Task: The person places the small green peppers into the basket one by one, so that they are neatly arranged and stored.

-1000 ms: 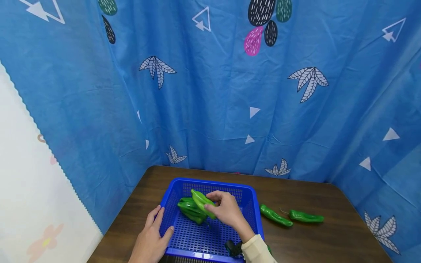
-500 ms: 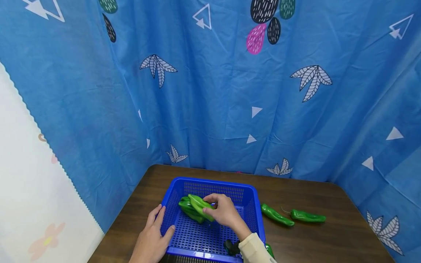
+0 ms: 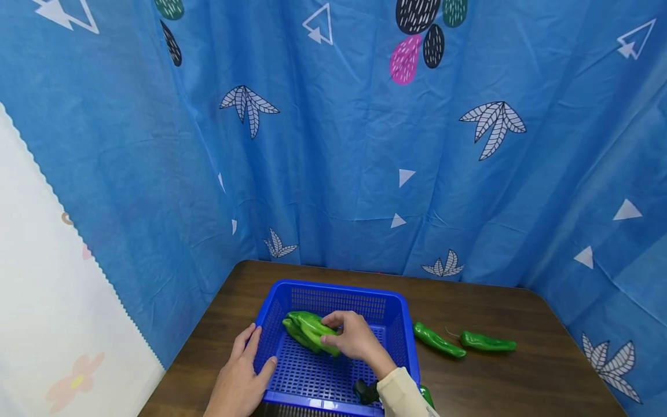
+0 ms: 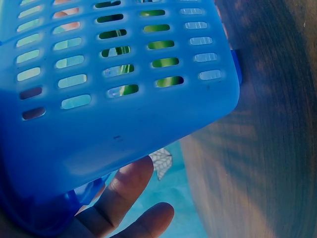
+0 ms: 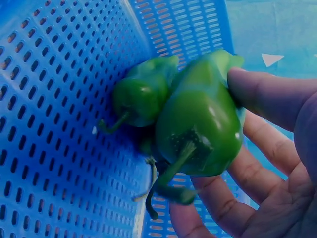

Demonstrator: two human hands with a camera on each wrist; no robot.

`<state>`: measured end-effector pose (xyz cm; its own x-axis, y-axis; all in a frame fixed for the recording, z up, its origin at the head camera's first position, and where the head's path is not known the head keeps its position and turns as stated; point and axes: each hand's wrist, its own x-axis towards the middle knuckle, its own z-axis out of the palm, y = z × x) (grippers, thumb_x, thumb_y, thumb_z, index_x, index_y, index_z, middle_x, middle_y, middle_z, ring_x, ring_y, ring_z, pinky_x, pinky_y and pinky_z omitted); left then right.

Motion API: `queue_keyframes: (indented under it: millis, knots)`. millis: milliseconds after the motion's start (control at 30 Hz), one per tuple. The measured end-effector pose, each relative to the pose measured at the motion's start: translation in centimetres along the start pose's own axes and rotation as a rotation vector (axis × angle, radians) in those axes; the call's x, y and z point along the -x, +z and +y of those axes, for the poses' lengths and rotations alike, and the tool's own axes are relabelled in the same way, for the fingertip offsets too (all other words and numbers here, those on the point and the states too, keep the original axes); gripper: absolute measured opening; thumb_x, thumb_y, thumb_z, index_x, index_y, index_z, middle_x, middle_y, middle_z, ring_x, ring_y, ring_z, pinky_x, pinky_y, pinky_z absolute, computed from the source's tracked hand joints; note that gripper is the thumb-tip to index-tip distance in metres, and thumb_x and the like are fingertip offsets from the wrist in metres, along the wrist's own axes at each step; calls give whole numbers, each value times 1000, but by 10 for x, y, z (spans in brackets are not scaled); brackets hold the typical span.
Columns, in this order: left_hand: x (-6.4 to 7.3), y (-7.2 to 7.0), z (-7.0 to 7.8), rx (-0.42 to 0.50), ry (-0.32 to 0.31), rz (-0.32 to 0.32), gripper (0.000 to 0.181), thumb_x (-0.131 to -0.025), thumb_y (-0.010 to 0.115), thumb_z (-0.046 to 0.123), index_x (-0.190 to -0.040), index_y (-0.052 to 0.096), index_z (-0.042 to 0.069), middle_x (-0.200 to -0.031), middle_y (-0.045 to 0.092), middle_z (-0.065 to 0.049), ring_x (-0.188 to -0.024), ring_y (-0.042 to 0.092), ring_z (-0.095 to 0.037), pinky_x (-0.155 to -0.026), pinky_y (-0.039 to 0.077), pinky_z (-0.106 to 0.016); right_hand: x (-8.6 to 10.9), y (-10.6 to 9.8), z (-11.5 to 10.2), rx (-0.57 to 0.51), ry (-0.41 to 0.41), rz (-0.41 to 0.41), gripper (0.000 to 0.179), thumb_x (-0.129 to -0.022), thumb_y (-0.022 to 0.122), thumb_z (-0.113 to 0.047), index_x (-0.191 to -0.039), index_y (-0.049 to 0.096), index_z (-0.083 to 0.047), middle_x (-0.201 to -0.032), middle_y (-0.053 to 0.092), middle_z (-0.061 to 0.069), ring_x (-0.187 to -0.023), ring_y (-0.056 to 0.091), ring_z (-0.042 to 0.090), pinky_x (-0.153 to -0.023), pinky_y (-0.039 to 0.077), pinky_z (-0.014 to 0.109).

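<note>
Green against blue, gripped a pepper [image 3: 316,331] in the nearer right hand [image 3: 354,337], leftward of its palm at lower centre, slanting upper left to lower right, with left hand [image 3: 238,370] straight-fingered against the basket [image 3: 296,377].

Evenly bright in the head view, with a small glint along the blue basket [image 3: 315,402], yet dimmer, hazier and blue-tinted at the wrists, with soft shadow bands across the table [image 4: 242,114] and perhaps slight blur around the stem [image 5: 174,179].

Desk [image 3: 521,318] before me, brown wood-grain, far edge as twelve. On it: blue perforated basket [image 3: 339,286]; at its three o'clock, slanted green pepper [image 3: 439,340], then straighter green pepper [image 3: 487,342]; at four, partly hidden green pepper [image 3: 426,396].
</note>
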<state>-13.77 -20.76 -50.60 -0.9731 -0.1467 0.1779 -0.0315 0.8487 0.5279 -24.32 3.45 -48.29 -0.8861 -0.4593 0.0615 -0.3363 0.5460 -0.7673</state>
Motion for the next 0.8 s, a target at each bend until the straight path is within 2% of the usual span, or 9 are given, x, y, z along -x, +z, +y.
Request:
queue_keyframes:
  millis: [233,533,800]
  knots:
    - [0,1,0,-5,-1,1,74,-95,65,39,-155,37,5,-160,32,-10,-120,63,-37,-93,52,-56,0,1,3,18,0,-30,31,-83,82,-21,-112,74,-13,-105,75,3,-82,64,13,-68,51,27]
    - [1,1,1,-10,-4,2,75,-95,65,40,-154,37,4,-160,32,-11,-123,61,-38,-95,52,-57,1,3,7,36,-8,-96,28,-81,84,-17,-107,75,-13,-102,75,3,-95,70,22,-82,56,38]
    - [2,2,2,-18,-4,7,74,-95,65,40,-154,37,4,-160,33,-10,-121,62,-38,-93,52,-57,2,7,14,30,9,-136,25,-79,84,-13,-103,75,-13,-96,75,2,-89,70,18,-80,55,36]
